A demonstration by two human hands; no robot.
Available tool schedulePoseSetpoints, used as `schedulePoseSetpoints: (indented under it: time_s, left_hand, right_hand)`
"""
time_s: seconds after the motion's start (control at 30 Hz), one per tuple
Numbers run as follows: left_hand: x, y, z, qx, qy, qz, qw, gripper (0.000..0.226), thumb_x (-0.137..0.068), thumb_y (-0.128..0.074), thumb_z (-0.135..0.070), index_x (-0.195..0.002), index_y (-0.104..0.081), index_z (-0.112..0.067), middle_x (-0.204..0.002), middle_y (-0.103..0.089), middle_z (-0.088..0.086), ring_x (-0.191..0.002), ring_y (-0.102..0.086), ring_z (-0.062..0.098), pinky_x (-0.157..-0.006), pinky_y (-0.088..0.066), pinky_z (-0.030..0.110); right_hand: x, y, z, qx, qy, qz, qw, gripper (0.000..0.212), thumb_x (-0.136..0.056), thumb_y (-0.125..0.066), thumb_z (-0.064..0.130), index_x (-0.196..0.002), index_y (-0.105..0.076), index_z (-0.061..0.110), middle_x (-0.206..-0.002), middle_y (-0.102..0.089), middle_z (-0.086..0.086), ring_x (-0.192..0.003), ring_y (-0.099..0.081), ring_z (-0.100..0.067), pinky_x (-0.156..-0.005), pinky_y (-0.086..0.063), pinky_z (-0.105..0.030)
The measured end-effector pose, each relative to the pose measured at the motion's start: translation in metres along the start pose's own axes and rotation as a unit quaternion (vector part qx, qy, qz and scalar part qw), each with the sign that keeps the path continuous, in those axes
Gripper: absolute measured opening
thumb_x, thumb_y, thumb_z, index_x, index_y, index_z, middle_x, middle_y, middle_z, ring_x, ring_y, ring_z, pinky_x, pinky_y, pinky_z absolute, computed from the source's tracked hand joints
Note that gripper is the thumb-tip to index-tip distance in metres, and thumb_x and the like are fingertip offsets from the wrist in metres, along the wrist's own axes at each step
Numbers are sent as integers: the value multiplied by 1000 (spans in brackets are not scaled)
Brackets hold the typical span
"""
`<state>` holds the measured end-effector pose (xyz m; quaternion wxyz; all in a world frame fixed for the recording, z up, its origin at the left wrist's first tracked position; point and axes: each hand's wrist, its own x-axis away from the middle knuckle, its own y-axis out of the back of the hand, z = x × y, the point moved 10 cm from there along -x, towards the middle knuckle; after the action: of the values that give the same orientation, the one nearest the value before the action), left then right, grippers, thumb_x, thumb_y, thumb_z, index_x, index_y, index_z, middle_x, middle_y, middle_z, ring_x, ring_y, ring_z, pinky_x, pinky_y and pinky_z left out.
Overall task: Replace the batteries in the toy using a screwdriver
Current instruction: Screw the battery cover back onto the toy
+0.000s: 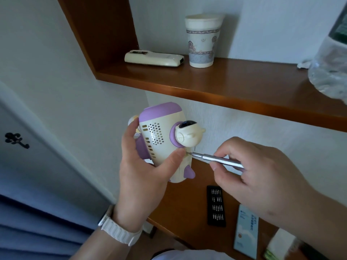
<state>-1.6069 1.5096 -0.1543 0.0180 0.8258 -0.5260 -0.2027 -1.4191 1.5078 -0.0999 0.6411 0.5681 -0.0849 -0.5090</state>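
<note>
A cream and purple toy (163,136) with a speaker grille and a small round robot head is held up in the air, tilted. My left hand (142,171) grips its body, thumb pressed near a screw spot on the lower side. A white watch strap circles that wrist. My right hand (251,171) holds a slim silver screwdriver (217,159) by its shaft. The tip touches the toy right beside my left thumb.
A wooden desk (180,207) below carries a black tray of screwdriver bits (216,206), a light blue box (246,231) and a pale packet. The wooden shelf (216,81) above holds a remote control (154,58), a paper cup (201,40) and a plastic bottle (330,59).
</note>
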Motion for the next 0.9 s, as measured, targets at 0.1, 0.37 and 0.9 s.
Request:
schedulePoseSetpoints:
  time_s: [0.1, 0.37, 0.9]
  left_hand:
    - [-3, -6, -6, 0, -10, 7, 1000, 98, -61, -77, -55, -144, -29, -36, -122, -63, -7, -106, -67, 13, -65, -63, 37]
    - [-6, -18, -7, 11, -7, 17, 1000, 99, -59, -78, -57, -143, -29, -40, -122, -63, -8, -108, -66, 19, -67, -63, 43]
    - [6, -31, -14, 29, -7, 46, 999, 97, -61, -80, -55, -144, -30, -40, -123, -64, -6, -110, -66, 24, -63, -63, 41]
  right_hand:
    - [-1, 7, -2, -2, 10, -5, 1000, 27, -88, -47, 42, -79, -60, 21, -66, -34, 26, -44, -29, 12, -45, -18, 1]
    - [-4, 14, -7, 7, 11, -4, 1000, 16, -81, -62, 38, -81, -54, 24, -54, -10, 26, -34, -17, 7, -36, -21, -4]
    - [14, 24, -15, 21, -15, -15, 1000, 11, -79, -61, 33, -80, -53, 25, -50, -14, 21, -36, -20, 4, -38, -15, -5]
